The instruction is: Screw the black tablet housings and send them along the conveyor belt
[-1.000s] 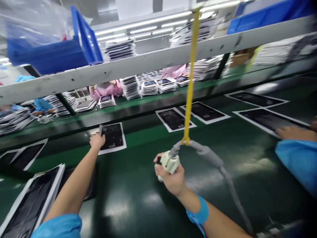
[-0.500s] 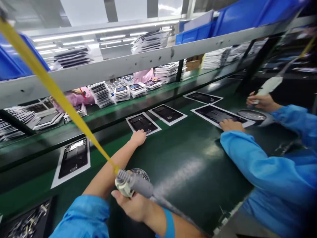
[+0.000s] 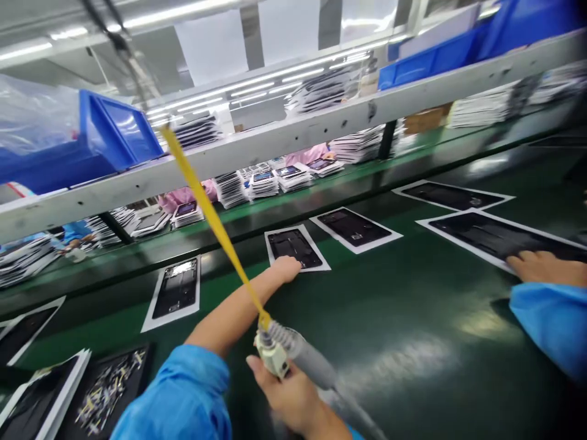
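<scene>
Gripping a cream corded hand tool [image 3: 274,359] in the right hand [image 3: 296,397] with the fingers bent closed around it, and resting the left hand [image 3: 285,269] over the near edge of a black device panel [image 3: 297,244], lying on a white sheet [image 3: 324,267] at twelve o'clock from the right hand. Being unable to tell a pinch from a light touch, with the left fingertips partly hidden. Best be handling the sheet by its edge, holding the tool and grey cable [image 3: 316,365] off the panel, and leaving room at three o'clock for the co-worker's hand [image 3: 545,267].
</scene>
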{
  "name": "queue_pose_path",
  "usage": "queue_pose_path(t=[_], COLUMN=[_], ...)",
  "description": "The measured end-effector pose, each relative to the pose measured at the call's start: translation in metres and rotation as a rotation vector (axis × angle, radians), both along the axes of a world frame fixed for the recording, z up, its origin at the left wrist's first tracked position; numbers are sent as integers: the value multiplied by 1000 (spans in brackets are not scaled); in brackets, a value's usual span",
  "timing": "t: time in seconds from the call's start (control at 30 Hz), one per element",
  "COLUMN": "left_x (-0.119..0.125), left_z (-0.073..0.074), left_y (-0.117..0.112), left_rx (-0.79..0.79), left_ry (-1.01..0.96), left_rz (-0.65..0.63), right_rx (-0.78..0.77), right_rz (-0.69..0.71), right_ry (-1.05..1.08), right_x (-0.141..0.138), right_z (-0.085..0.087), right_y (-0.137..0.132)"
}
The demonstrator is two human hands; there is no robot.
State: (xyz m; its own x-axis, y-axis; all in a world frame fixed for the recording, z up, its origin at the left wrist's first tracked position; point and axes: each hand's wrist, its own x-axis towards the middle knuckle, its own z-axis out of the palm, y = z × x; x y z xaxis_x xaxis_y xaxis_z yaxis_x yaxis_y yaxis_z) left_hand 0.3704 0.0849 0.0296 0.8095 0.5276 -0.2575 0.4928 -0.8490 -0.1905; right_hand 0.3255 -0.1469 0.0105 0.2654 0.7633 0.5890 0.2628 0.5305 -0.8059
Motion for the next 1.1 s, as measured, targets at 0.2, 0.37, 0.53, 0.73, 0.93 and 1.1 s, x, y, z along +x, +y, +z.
queue_pose_path(t=[0.2, 0.37, 0.53, 0.73, 0.93, 1.1], left_x=[-163, -281, -322, -323, -373, -437], left_z=[43, 49, 10, -63, -38, -13], left_y=[-33, -126, -243, -330, -284, -201], left_rx=[-46, -136, -260, -407, -372, 25], left_ry=[-3, -72, -137, -226, -397, -205], left_rz=[1, 69, 60, -80, 322, 900], right_rx=[-36, -97, -95, -86, -182, -192], right_rz=[-118, -135, -146, -183, -178, -171], right_ry=[83, 218, 301, 280, 236, 168], right_x=[12, 16, 3, -8, -9, -9], right_z=[-12, -1, 15, 13, -4, -8], right_y=[1, 10, 26, 38, 35, 31])
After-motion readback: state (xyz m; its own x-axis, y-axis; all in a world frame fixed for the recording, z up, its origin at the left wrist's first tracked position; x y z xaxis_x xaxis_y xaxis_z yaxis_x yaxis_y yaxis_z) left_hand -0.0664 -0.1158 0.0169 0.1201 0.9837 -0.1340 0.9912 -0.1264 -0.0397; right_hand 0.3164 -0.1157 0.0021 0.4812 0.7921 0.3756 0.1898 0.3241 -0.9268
